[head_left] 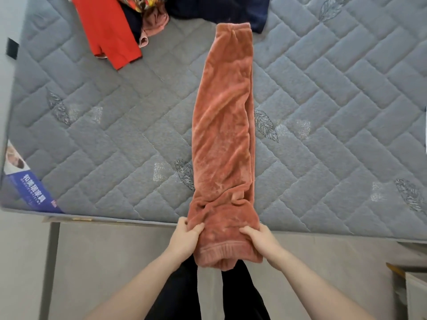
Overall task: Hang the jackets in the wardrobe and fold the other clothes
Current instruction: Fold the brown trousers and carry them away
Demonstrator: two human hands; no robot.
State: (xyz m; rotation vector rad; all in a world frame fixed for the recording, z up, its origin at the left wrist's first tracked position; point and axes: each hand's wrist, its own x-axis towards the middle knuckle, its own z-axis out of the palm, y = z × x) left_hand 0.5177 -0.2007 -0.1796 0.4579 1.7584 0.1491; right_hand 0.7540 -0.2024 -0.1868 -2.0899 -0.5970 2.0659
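Nearest: both forearms reach fwd from the bottom edge, bare, over the person's black trousers (175, 294). Left hand (184, 236) grasps the near-left edge of the fleece pants (223, 135), fingers curled into a bunched fold, thumb on top. Right hand (260, 239) grasps the near-right side just above the ribbed waistband (218, 250), thumb on top of the fabric, fingers tucked under the edge. Both grips closed on the cloth. The waistband end hangs off the near edge of the mattress (104, 139), in front of the person's legs.

The pants are rust-pink plush, doubled lengthwise leg on leg, stretched straight away from the person across the grey quilted mattress w/ leaf embroidery; cuffs lie at the far end.

Label: at the near-left corner of the mattress sits a blue printed label (27, 188) w/ white Chinese characters and a small line of Latin letters beneath, too blurred to read; a photo panel sits above it.

Far end: a red garment (106, 31) lies far left, beside a pink crumpled garment (153, 26) and a multicolour printed piece (150, 3), partly cut off by the frame. A dark navy garment (219, 10) lies at the top centre, its edge just beside the cuffs; contact unclear.

Right edge, near: a corner of white furniture (416, 294), on the floor side.
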